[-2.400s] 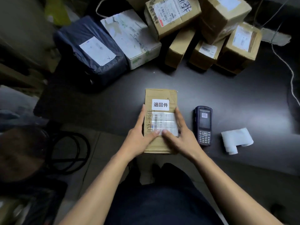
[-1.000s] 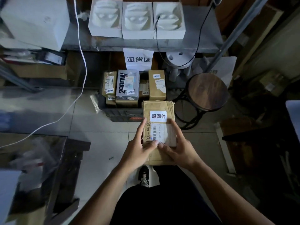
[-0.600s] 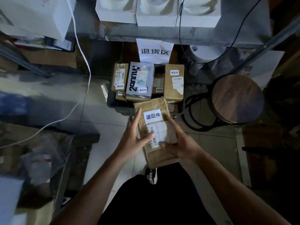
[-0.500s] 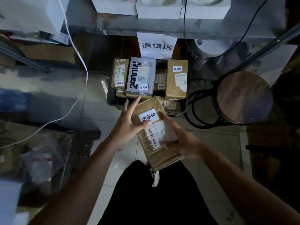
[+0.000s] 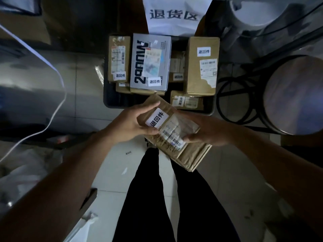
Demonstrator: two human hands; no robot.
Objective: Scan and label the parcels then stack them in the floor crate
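Pale floor tiles (image 5: 113,159) run under a dark floor crate (image 5: 111,100) that sits below a hanging white sign (image 5: 176,16), with a round stool (image 5: 295,95) to the crate's right and a white cable (image 5: 57,74) looping to its left. Inside the crate lie several labelled boxes: a grey printed box (image 5: 150,62), a tall brown box (image 5: 202,65) at the right side, a narrow one (image 5: 118,58) at the left.

A moment ago the brown parcel (image 5: 176,135) was held square and upright in front of the body; now it is turned on a diagonal and its far corner reaches over the crate's near rim. The left hand (image 5: 129,124) pinches that far end, thumb on top beside the white sticker (image 5: 156,118), fingers curled over the edge. The right hand (image 5: 208,131) grips the parcel's right side, thumb pressed on the barcode label (image 5: 174,131).

Scanning and labelling look finished for this parcel; the rotation probably lines it up with the open gap at the crate's near left, where it should be lowered next.
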